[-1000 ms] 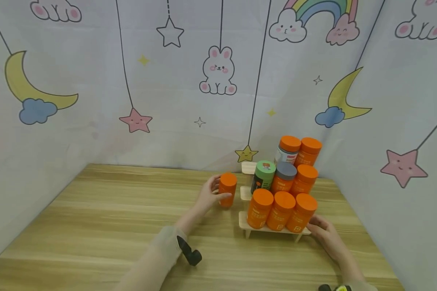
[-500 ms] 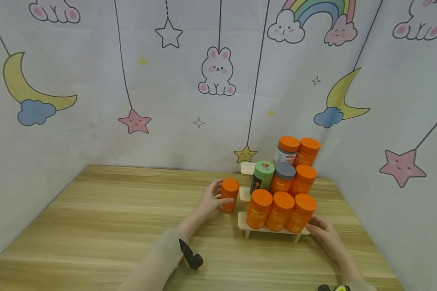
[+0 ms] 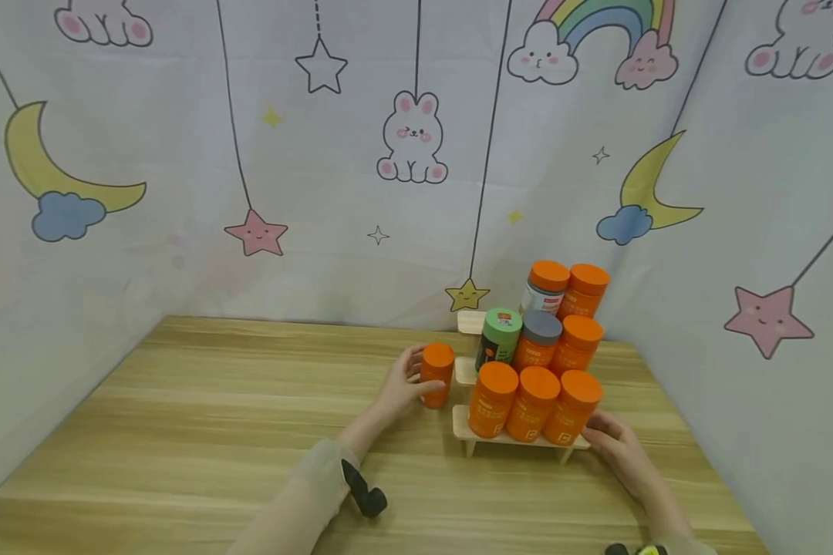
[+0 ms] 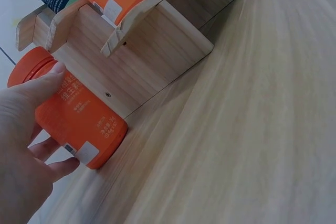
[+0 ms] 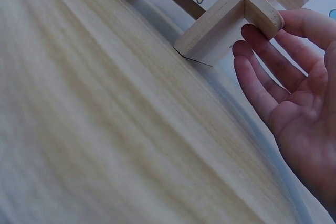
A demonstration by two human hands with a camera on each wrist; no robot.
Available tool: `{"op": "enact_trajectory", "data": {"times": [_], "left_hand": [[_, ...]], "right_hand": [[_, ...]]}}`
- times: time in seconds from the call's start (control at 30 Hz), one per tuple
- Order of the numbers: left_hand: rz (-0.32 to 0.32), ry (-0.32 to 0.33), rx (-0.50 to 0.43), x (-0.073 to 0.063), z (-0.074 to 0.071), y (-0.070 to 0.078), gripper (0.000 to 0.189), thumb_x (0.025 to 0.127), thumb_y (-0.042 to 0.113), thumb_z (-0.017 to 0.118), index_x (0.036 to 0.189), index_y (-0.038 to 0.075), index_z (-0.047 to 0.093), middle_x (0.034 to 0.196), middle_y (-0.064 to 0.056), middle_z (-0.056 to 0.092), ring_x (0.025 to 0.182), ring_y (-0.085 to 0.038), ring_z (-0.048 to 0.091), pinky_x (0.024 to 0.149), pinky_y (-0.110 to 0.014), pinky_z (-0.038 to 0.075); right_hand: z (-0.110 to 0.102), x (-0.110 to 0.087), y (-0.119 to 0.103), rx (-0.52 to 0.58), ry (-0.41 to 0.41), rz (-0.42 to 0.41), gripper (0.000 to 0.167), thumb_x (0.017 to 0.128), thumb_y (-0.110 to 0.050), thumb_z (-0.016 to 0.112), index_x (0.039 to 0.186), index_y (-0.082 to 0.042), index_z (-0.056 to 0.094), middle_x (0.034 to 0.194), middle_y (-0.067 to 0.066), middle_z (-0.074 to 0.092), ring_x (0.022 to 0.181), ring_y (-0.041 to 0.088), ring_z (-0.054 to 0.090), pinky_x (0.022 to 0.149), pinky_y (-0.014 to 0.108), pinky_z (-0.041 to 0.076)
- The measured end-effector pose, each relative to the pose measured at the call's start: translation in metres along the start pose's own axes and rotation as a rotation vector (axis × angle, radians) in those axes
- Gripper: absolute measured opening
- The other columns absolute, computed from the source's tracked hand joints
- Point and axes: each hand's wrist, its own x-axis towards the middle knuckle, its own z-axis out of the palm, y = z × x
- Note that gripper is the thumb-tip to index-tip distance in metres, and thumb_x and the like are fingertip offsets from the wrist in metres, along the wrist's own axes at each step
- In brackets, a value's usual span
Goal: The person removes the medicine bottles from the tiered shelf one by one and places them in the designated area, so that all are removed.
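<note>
In the head view my left hand [image 3: 397, 385] grips an orange supplement bottle [image 3: 436, 376] just left of a three-tier wooden rack [image 3: 462, 424]. The left wrist view shows the thumb in front of this upright bottle [image 4: 86, 116] and fingers around its back; its base is at the tabletop, but contact is unclear. At the rack's right front end, my right hand [image 3: 623, 453] touches the lowest shelf, fingers loosely extended. In the right wrist view its fingertips [image 5: 254, 34] lie against the shelf end [image 5: 260, 17].
Several orange bottles [image 3: 537, 405] fill the rack's front tier. A green-lidded jar [image 3: 501, 339] and a grey-lidded bottle [image 3: 540, 339] stand on the middle tier. At the back top is a white-labelled bottle [image 3: 546, 289]. A patterned cloth wall [image 3: 347, 277] borders the wooden table [image 3: 215, 432].
My left hand has brought the orange bottle slightly toward me and a little right, closer to the rack's front tier. The right hand has stayed at the rack's end.
</note>
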Motion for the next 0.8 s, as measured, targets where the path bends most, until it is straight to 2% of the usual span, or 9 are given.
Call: {"op": "enact_trajectory", "data": {"times": [0.23, 0.4, 0.63, 0.8], "left_hand": [[-0.029, -0.003, 0.019, -0.001, 0.0, 0.003, 0.073, 0.083, 0.008, 0.078, 0.144, 0.0, 0.038, 0.141, -0.025, 0.049, 0.131, -0.042, 0.047, 0.108, -0.057, 0.039], [-0.059, -0.028, 0.028, -0.001, -0.002, 0.006, 0.077, 0.082, 0.01, 0.079, 0.145, 0.001, 0.037, 0.145, -0.022, 0.045, 0.135, -0.041, 0.042, 0.109, -0.06, 0.035], [-0.079, -0.043, -0.007, -0.001, -0.006, 0.017, 0.077, 0.084, 0.018, 0.078, 0.148, 0.007, 0.036, 0.15, -0.017, 0.041, 0.139, -0.036, 0.038, 0.113, -0.059, 0.031], [-0.028, -0.038, 0.002, 0.004, -0.008, 0.022, 0.062, 0.093, 0.018, 0.068, 0.146, 0.006, 0.039, 0.15, -0.02, 0.041, 0.139, -0.037, 0.039, 0.111, -0.057, 0.035]], "right_hand": [[-0.001, 0.0, 0.0, -0.006, -0.006, -0.013, 0.045, 0.099, 0.002, 0.042, 0.111, -0.034, 0.065, 0.111, -0.02, 0.066, 0.103, -0.004, 0.058, 0.082, 0.016, 0.047], [-0.001, 0.0, -0.001, -0.008, -0.009, -0.017, 0.045, 0.099, 0.002, 0.042, 0.112, -0.035, 0.065, 0.111, -0.02, 0.065, 0.103, -0.004, 0.058, 0.082, 0.016, 0.048], [-0.001, 0.001, -0.001, -0.016, -0.008, -0.014, 0.044, 0.098, 0.001, 0.043, 0.111, -0.034, 0.066, 0.11, -0.019, 0.066, 0.101, -0.003, 0.057, 0.081, 0.016, 0.047], [0.0, 0.001, -0.002, -0.009, -0.009, -0.013, 0.044, 0.098, 0.001, 0.043, 0.11, -0.035, 0.066, 0.109, -0.019, 0.066, 0.101, -0.003, 0.057, 0.082, 0.016, 0.047]]}}
